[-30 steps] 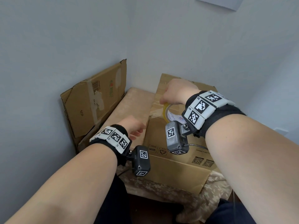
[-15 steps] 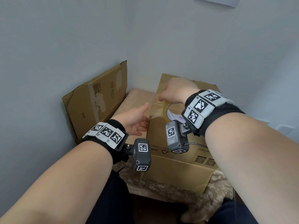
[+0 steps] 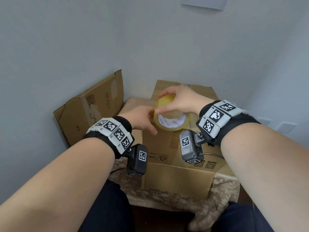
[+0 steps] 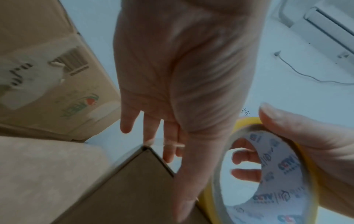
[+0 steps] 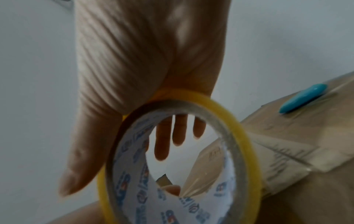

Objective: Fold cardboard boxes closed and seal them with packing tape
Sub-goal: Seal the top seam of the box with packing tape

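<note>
Gripping the tape roll (image 3: 172,117) above the closed cardboard box (image 3: 177,148), right hand (image 3: 182,99) curled round its rim, thumb on the near edge.
Left hand (image 3: 142,118) is open, fingers straight and slightly spread, thumb lying against the roll's yellowish outer band. The roll is a smooth ring with a white printed core; the box is plain brown corrugated board, glossy clear tape creased across its top.

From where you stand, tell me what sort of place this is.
Probably a corner of a home used for packing: pale painted walls, a beige cloth-covered low table, a flattened brown cardboard box leaning there, and a wall-mounted air conditioner.
</note>
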